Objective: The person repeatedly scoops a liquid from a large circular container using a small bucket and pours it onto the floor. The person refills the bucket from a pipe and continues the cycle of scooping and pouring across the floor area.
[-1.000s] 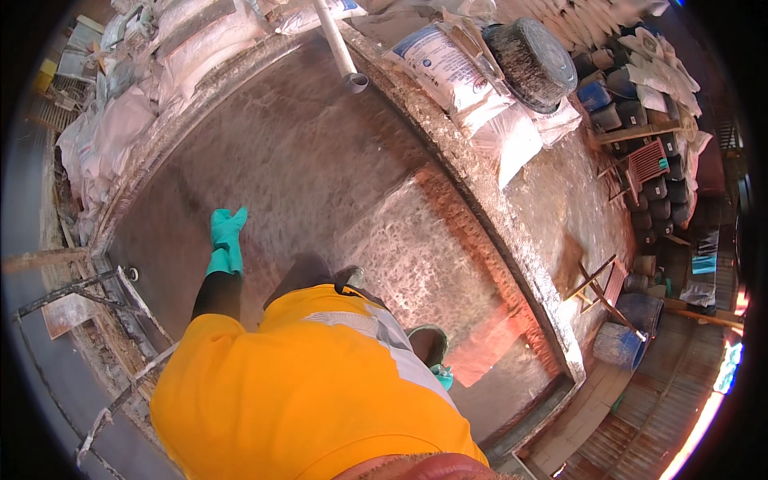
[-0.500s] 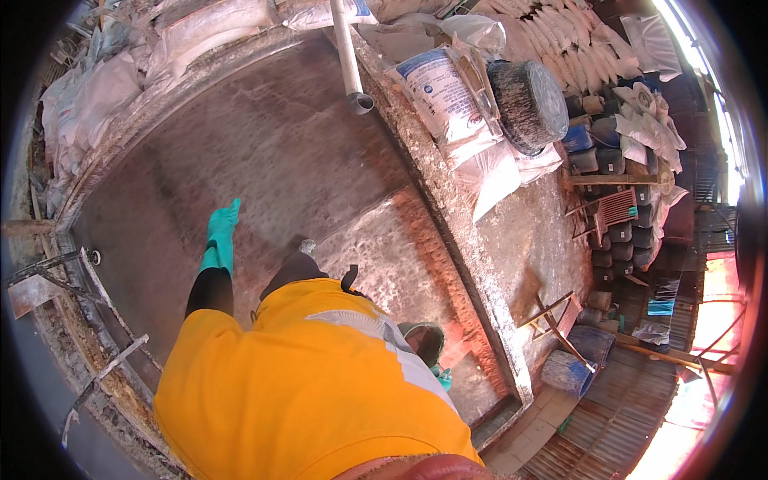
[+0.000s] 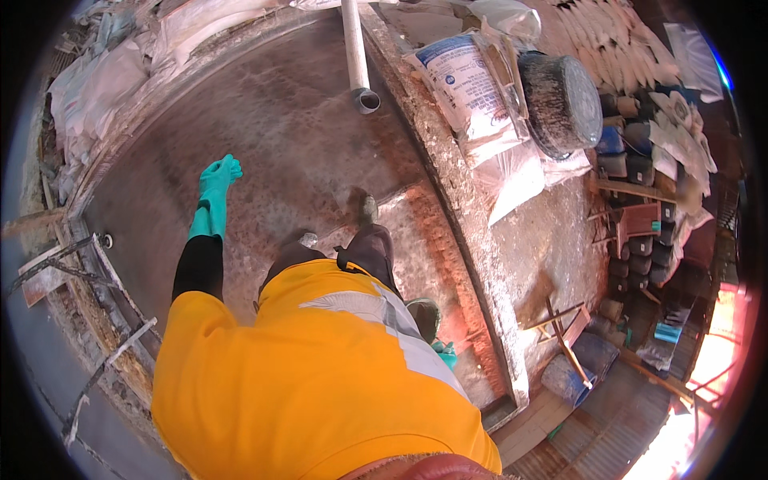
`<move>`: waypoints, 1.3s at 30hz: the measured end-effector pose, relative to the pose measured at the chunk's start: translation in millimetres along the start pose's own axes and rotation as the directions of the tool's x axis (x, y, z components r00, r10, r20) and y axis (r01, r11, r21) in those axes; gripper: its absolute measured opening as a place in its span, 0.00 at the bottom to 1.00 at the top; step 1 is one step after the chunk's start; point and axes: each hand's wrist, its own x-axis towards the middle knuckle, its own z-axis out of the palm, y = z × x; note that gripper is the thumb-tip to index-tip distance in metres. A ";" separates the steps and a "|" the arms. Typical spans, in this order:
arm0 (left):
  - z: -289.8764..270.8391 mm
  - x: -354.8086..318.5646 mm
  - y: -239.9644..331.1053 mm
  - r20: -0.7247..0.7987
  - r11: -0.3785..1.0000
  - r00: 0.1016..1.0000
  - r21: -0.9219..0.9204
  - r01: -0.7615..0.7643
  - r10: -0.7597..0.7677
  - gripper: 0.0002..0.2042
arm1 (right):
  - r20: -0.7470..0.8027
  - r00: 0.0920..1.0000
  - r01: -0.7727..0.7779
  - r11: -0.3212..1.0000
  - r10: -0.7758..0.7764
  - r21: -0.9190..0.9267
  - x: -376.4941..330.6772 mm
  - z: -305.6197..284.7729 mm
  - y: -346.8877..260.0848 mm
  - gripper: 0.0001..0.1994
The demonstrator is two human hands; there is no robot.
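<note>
My left hand (image 3: 219, 176), in a long teal rubber glove, is held out over the wet brown floor (image 3: 272, 104) of a shallow walled basin. Its fingers are curled in, and nothing shows in them. At my right side, beside the yellow shirt (image 3: 320, 368), my right hand (image 3: 445, 354) in a matching glove is at the rim of a dark round bucket (image 3: 424, 317). The shirt partly hides both, but the fingers look closed on the rim. My boots (image 3: 367, 210) stand on the basin floor.
A grey pipe (image 3: 357, 52) juts over the basin's far edge. On the right ledge are a printed white sack (image 3: 468, 88) and a black tub (image 3: 560, 104). A metal frame (image 3: 88, 264) stands by the left wall. Beyond the ledge lie a wooden stool (image 3: 564, 336) and blue drum (image 3: 566, 380).
My left hand has reached farther forward, and its fingers have gone from stretched to curled. A second boot has come into view ahead. The bucket and right hand stay at my side.
</note>
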 end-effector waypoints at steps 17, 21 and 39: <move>203.7 -66.9 -29.1 -0.019 0.985 0.999 -0.168 0.043 -0.047 0.13 | 0.262 0.964 0.012 0.975 0.047 -0.220 96.0 278.3 -136.8 0.24; 228.4 -94.5 -32.9 -0.012 0.971 0.998 -0.233 0.056 -0.061 0.14 | 0.433 0.901 0.163 0.913 0.017 -0.375 62.7 349.1 -184.2 0.20; 154.6 -185.4 -89.9 0.049 0.815 0.985 -0.556 0.164 -0.165 0.15 | 0.842 0.423 0.654 0.531 0.334 -0.539 -143.3 497.2 -126.2 0.21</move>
